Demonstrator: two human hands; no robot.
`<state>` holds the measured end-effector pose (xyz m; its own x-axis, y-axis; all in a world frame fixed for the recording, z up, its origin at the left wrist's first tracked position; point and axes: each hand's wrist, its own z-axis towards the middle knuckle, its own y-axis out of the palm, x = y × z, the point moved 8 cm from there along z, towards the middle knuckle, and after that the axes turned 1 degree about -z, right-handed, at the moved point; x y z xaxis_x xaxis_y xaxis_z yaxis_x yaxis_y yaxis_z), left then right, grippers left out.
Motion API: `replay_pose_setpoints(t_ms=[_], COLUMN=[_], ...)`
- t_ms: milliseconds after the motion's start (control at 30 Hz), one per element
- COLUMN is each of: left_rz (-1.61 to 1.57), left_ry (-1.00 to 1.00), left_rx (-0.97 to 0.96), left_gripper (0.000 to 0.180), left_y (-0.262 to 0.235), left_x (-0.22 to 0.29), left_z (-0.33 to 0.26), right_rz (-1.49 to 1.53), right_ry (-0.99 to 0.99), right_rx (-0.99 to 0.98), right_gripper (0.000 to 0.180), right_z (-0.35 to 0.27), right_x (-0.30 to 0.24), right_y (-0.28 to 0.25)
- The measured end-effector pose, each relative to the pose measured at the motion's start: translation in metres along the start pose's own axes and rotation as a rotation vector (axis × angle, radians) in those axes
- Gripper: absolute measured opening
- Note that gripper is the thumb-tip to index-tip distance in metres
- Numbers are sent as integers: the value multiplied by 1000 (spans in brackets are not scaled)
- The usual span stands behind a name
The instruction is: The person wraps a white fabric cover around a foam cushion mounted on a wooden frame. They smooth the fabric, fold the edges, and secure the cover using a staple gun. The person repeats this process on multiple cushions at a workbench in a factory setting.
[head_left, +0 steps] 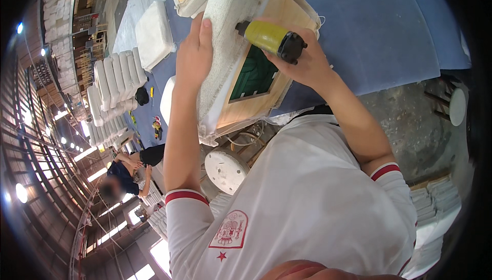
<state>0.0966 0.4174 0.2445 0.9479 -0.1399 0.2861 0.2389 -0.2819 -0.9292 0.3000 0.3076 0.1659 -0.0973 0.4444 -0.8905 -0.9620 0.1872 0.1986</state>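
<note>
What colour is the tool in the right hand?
Yellow body with a black end, seen in the head view: tool, right hand.

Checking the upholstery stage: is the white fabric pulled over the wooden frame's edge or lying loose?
Pulled over: the white fabric wraps the wooden frame edge, pressed down by the left hand.

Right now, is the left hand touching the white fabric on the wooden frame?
Touching. The head view shows the left hand pressed flat on the white fabric, fingers lying along its edge over the wooden frame, no gap visible.
</note>
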Motion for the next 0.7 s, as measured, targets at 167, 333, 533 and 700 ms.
replay_pose_setpoints(t_ms=[167,333,533,700], left_rz=[142,199,208,217], left_ry=[371,432,412,407], left_rx=[231,247,234,230], left_gripper=[58,72,81,89], left_y=[5,6,7,6], left_x=[18,23,25,28], left_z=[-30,-35,-38,-41], right_rz=[33,88,24,20], right_ry=[-36,11,39,90], right_rx=[55,55,-7,-31], right_gripper=[56,58,58,57], right_z=[-4,-13,-18,-23], right_x=[-3,-7,-8,-3], right_y=[6,10,17,20])
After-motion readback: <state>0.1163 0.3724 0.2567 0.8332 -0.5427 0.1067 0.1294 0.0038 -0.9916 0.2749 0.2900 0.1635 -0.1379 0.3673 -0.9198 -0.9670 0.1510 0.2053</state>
